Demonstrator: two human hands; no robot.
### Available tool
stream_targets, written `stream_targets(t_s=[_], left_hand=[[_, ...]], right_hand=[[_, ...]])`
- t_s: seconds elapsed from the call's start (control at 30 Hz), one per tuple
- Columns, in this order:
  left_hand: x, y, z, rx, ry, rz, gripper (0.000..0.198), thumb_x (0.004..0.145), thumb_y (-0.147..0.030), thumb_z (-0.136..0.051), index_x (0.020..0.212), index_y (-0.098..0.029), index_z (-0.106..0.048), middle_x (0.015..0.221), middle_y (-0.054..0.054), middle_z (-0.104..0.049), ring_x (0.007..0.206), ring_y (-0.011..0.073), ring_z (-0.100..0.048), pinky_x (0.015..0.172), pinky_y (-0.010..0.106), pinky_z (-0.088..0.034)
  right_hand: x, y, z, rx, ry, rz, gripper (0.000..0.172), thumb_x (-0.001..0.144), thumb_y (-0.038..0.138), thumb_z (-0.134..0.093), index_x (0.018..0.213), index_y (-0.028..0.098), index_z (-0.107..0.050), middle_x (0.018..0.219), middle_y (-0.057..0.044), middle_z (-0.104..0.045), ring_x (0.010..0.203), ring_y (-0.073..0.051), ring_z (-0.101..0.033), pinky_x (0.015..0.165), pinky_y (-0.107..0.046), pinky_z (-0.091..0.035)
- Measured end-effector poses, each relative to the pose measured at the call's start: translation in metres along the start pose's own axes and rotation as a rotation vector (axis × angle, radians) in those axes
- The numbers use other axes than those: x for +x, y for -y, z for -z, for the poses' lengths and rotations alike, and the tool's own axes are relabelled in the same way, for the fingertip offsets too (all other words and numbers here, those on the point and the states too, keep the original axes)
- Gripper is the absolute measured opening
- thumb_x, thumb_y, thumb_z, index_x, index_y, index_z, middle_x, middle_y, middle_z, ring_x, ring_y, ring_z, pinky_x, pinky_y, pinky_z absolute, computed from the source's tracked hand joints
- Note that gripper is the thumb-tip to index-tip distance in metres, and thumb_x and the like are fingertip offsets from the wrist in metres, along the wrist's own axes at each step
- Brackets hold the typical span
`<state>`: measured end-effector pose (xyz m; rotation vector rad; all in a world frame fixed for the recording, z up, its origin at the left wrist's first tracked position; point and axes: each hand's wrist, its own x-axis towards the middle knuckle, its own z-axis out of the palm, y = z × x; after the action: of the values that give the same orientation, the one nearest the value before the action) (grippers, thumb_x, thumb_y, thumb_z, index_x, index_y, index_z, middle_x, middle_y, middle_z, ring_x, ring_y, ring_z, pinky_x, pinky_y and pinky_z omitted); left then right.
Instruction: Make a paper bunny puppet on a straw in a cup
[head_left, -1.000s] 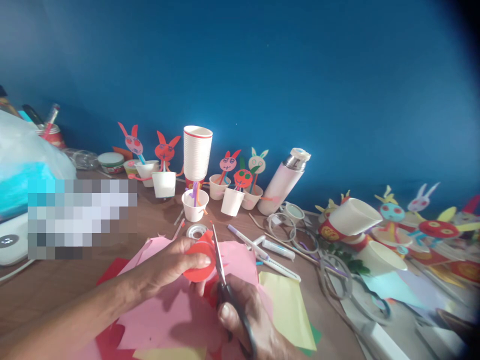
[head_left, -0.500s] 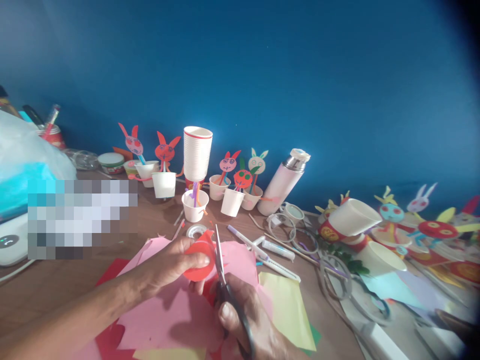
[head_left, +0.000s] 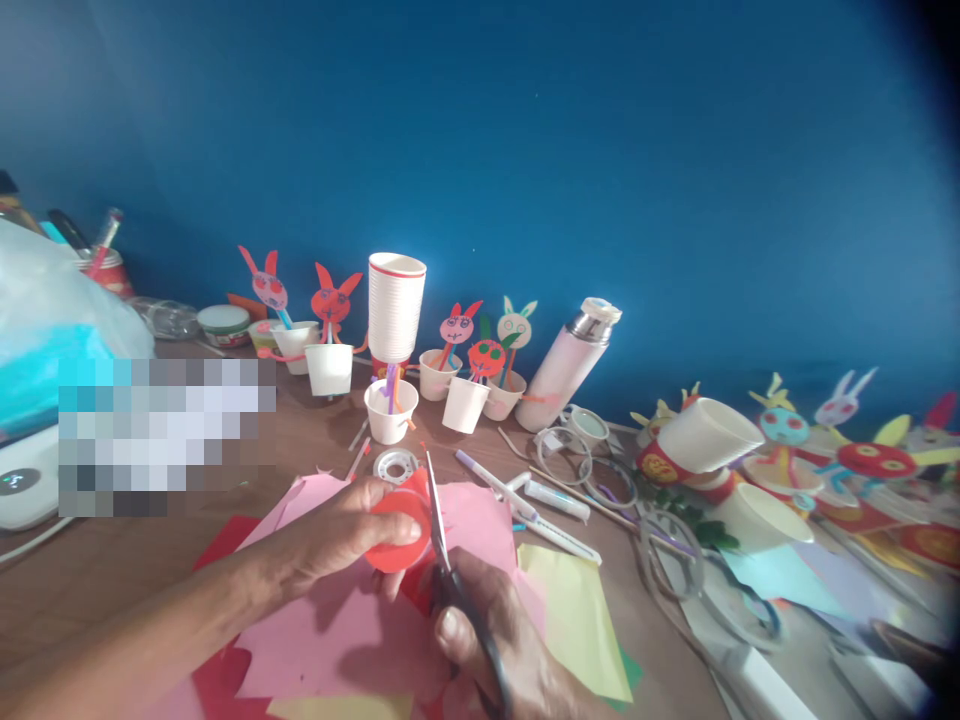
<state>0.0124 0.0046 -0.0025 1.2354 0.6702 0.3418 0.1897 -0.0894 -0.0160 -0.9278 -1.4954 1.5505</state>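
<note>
My left hand (head_left: 337,535) pinches a round piece of red paper (head_left: 401,530) above a pink sheet (head_left: 337,640). My right hand (head_left: 502,650) grips black-handled scissors (head_left: 442,545), fingers through the handles. The blades point away from me along the right edge of the red paper. A roll of clear tape (head_left: 396,465) lies just beyond the blade tips.
Paper cups with paper bunny figures (head_left: 330,345) and a tall stack of cups (head_left: 395,305) line the blue wall. A pink flask (head_left: 570,365) leans beside them. Pens (head_left: 525,495), a yellow sheet (head_left: 574,620) and more cup figures (head_left: 787,450) lie to the right.
The scissors and the red paper have shifted slightly; both hands stay where they were. The view has moved a little.
</note>
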Motion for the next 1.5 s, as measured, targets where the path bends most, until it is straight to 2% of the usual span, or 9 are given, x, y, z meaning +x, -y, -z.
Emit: stream_targets(t_s=[0.2,0.3,0.5,0.7,0.9,1.5], left_hand=[[0.000,0.000,0.000,0.021,-0.027,0.018,0.018,0.074,-0.029,-0.056,0.066,-0.015,-0.064,0.034,-0.001,-0.055,0.033,0.0122,-0.043,0.040,0.022,-0.029],[0.001,0.000,0.000,0.024,-0.026,0.021,0.020,0.073,-0.029,-0.056,0.063,-0.015,-0.065,0.033,-0.001,-0.055,0.032,0.0125,-0.043,0.041,0.023,-0.029],[0.001,0.000,0.002,0.032,0.031,0.018,0.026,0.074,-0.029,-0.055,0.053,-0.015,-0.064,0.034,0.000,-0.055,0.034,0.0122,-0.043,0.043,0.023,-0.030],[0.001,0.002,0.001,0.030,-0.002,0.025,0.017,0.074,-0.028,-0.056,0.067,-0.016,-0.066,0.035,-0.002,-0.056,0.033,0.0126,-0.043,0.040,0.023,-0.031],[0.000,-0.002,0.000,0.026,0.029,0.017,0.020,0.074,-0.030,-0.056,0.065,-0.015,-0.066,0.034,-0.002,-0.056,0.032,0.0122,-0.043,0.037,0.023,-0.032],[0.000,-0.002,0.001,0.011,0.037,0.021,0.021,0.075,-0.026,-0.054,0.065,-0.014,-0.068,0.035,0.000,-0.058,0.031,0.0117,-0.044,0.037,0.022,-0.033]], right_hand=[[0.000,0.003,-0.001,0.050,0.038,-0.049,0.059,0.081,0.067,-0.049,0.110,0.017,-0.056,0.067,-0.001,-0.055,0.046,-0.008,-0.043,0.044,-0.019,-0.038],[-0.002,0.004,-0.001,0.034,0.057,-0.076,0.058,0.082,0.066,-0.049,0.111,0.016,-0.055,0.065,-0.001,-0.055,0.050,-0.009,-0.047,0.045,-0.019,-0.038],[-0.004,0.002,-0.002,-0.014,0.030,-0.017,0.054,0.085,0.063,-0.047,0.111,0.015,-0.055,0.061,0.002,-0.049,0.052,-0.011,-0.048,0.049,-0.021,-0.038],[-0.004,0.008,0.000,-0.062,0.049,-0.072,0.056,0.085,0.065,-0.046,0.107,0.014,-0.055,0.067,0.001,-0.047,0.052,-0.009,-0.042,0.046,-0.020,-0.032],[-0.005,-0.004,-0.001,-0.071,-0.004,-0.004,0.052,0.086,0.062,-0.045,0.107,0.015,-0.055,0.068,0.000,-0.052,0.057,-0.011,-0.046,0.050,-0.021,-0.035],[-0.005,0.006,-0.002,-0.014,0.053,-0.060,0.054,0.085,0.063,-0.046,0.110,0.015,-0.053,0.062,0.002,-0.047,0.050,-0.009,-0.045,0.044,-0.019,-0.034]])
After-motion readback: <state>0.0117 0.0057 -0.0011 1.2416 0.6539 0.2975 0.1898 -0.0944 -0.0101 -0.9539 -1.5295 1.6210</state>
